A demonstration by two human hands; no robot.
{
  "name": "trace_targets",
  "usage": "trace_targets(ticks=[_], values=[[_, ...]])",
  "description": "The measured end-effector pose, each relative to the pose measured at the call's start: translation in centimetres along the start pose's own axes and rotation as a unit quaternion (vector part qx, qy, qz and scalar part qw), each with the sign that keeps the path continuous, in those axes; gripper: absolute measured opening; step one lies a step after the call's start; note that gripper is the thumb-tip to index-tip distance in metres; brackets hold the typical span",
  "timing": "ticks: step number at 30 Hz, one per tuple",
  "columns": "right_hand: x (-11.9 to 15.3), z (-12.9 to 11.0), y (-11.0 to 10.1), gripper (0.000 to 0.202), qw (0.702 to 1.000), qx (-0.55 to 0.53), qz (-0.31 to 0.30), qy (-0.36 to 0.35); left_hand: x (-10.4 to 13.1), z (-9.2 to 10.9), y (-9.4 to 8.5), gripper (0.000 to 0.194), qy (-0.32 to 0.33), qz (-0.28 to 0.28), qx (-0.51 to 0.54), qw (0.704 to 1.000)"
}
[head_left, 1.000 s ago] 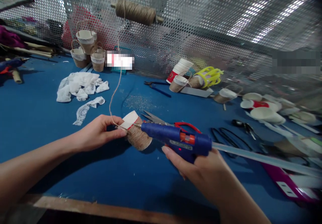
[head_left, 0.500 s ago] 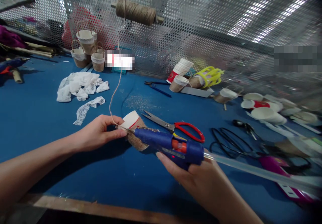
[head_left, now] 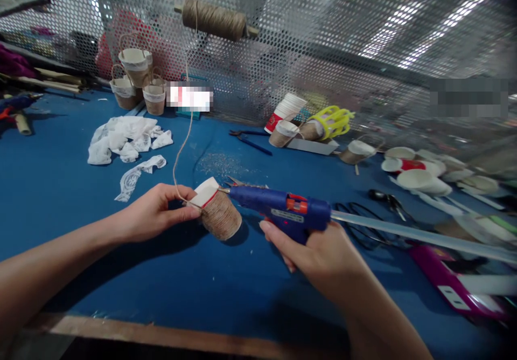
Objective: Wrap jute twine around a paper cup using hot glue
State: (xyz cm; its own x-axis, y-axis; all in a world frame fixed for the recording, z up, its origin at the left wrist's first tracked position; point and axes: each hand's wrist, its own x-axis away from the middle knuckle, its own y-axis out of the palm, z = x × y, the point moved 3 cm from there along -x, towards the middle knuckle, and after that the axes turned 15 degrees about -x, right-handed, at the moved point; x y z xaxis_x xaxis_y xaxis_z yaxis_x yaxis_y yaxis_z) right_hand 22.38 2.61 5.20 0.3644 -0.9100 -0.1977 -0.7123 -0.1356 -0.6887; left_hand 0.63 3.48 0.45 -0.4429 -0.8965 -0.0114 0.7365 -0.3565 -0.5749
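The glue gun (head_left: 274, 205) mostly hides the scissors (head_left: 237, 182).

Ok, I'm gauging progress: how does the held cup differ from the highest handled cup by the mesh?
The held cup is tilted; the handled cup stands upright. The held cup shows no handle; the handled cup has one. Both have brown sides and white upper parts.

The glue gun (head_left: 262, 201) is blue and orange — the cup (head_left: 222, 218) ribbed brown, banded red, white-rimmed.
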Motion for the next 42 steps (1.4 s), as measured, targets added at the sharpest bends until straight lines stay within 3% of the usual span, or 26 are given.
trace_targets(ticks=[4,6,11,15,18,22,28,32,35,37,40,42], values=[[-0.1,0.6,0.3,0.024,0.987,-0.105,-0.003,0.124,0.0,-0.1,0.0,0.018,-0.003,0.002,-0.002,1.0],[-0.3,0.8,0.4,0.026,0.982,-0.112,-0.002,0.152,-0.1,-0.1,0.0,0.018,-0.001,0.0,-0.004,1.0],[-0.8,1.0,0.4,0.028,0.984,-0.093,-0.028,0.149,0.0,-0.2,0.0,0.019,-0.001,0.005,-0.008,1.0],[-1.4,1.7,0.6,0.026,0.976,-0.153,-0.066,0.139,0.0,-0.3,0.0,0.02,0.0,0.013,-0.01,1.0],[-2.3,3.0,0.4,0.029,0.972,-0.184,-0.031,0.143,0.1,-0.1,0.0,0.023,0.007,0.016,-0.009,1.0],[-4.7,4.8,-0.8,0.031,0.986,-0.042,0.099,0.125,0.0,0.2,-0.1,0.023,0.026,0.027,-0.016,0.999],[-9.1,7.0,0.0,0.034,0.983,0.034,0.084,0.16,0.0,0.2,-0.1,0.02,0.029,0.04,-0.032,0.998],[-10.7,8.1,1.0,0.034,0.979,0.084,0.097,0.157,-0.1,0.2,-0.2,0.017,0.034,0.048,-0.024,0.998],[-10.2,6.8,1.1,0.026,0.977,0.117,0.121,0.129,-0.1,0.4,-0.3,0.017,0.033,0.052,-0.016,0.998],[-9.1,4.2,1.2,0.019,0.982,0.119,0.121,0.087,0.0,0.4,-0.3,0.017,0.032,0.052,-0.01,0.998],[-7.1,-1.0,2.6,0.024,0.997,0.062,0.045,-0.018,-0.1,0.3,-0.3,0.019,0.027,0.056,-0.013,0.998],[-5.8,-4.3,4.0,0.026,0.99,0.008,-0.039,-0.138,-0.1,0.3,-0.3,0.02,0.023,0.061,-0.007,0.998]])
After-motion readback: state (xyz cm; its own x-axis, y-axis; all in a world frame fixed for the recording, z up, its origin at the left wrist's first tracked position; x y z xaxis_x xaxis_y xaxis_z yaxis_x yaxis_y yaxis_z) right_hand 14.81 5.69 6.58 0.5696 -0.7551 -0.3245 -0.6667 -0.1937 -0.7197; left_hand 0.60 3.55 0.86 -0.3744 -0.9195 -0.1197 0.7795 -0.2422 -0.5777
